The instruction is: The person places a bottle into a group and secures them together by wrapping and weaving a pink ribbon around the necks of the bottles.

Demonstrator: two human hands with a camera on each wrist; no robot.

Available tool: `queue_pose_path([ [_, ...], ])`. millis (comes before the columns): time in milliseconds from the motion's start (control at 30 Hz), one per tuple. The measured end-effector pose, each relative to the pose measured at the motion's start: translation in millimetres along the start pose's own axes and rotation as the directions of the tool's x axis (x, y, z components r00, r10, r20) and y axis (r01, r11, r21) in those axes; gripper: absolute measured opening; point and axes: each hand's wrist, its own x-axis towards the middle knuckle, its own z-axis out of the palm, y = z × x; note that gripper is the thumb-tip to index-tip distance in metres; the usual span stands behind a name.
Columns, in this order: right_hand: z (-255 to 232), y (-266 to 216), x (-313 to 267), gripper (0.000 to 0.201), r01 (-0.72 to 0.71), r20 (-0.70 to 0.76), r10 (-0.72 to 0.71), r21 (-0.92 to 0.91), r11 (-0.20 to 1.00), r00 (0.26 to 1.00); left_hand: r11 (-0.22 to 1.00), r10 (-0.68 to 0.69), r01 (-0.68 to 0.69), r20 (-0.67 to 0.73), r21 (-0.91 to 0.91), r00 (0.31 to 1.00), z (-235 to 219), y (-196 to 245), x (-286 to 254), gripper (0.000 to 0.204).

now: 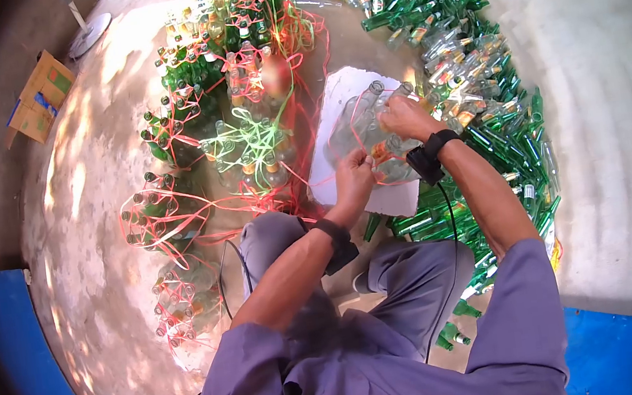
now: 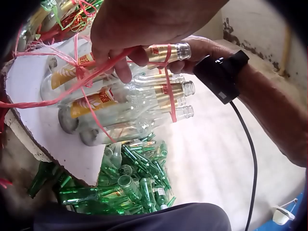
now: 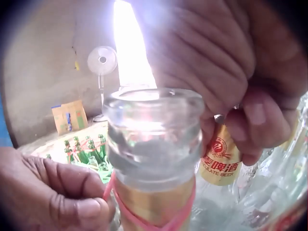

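Note:
A bundle of clear glass beer bottles (image 2: 130, 103) with gold neck labels leans over a white board (image 1: 333, 140). Pink plastic twine (image 2: 89, 79) loops round the necks and crosses the bottles' sides. In the right wrist view, my left hand (image 3: 62, 187) pinches a strand of this twine between thumb and finger, beside a bottle mouth (image 3: 154, 115) close to the camera. My right hand (image 1: 407, 117) is at the far necks, its fingers curled about a gold-labelled bottle neck (image 3: 220, 156). Part of that neck is hidden behind the fingers.
Tied groups of bottles (image 1: 247, 147) stand on the left, with loose pink twine (image 1: 246, 202) trailing between them. Loose green bottles (image 1: 515, 149) lie piled along the right wall. A cardboard box (image 1: 43, 97) and a fan (image 3: 102, 60) stand farther back.

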Motion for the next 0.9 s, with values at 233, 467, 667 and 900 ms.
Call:
queue_pose_path([
  [233, -17, -28, -42, 0.042, -0.006, -0.313, 0.000, -0.019, 1.000, 0.950, 0.994, -0.018, 0.026, 0.076, -0.106, 0.997, 0, 7, -13, 0.016],
  [467, 8, -73, -122, 0.030, -0.010, -0.505, 0.049, 0.079, 0.997, 0.862, 0.997, -0.039, 0.054, 0.212, -0.063, 0.977, -6, 3, -28, 0.018],
  [667, 27, -94, -138, 0.027, -0.089, -0.462, 0.103, 0.053, 0.995, 0.881, 0.986, 0.153, -0.126, 0.279, -0.110, 0.948, -4, 1, -48, 0.017],
  [900, 66, -62, -122, 0.026, 0.048, -0.351, 0.125, 0.444, 0.895, 0.928, 0.982, -0.005, -0.071, 0.406, 0.172, 0.914, -21, -1, -56, 0.018],
])
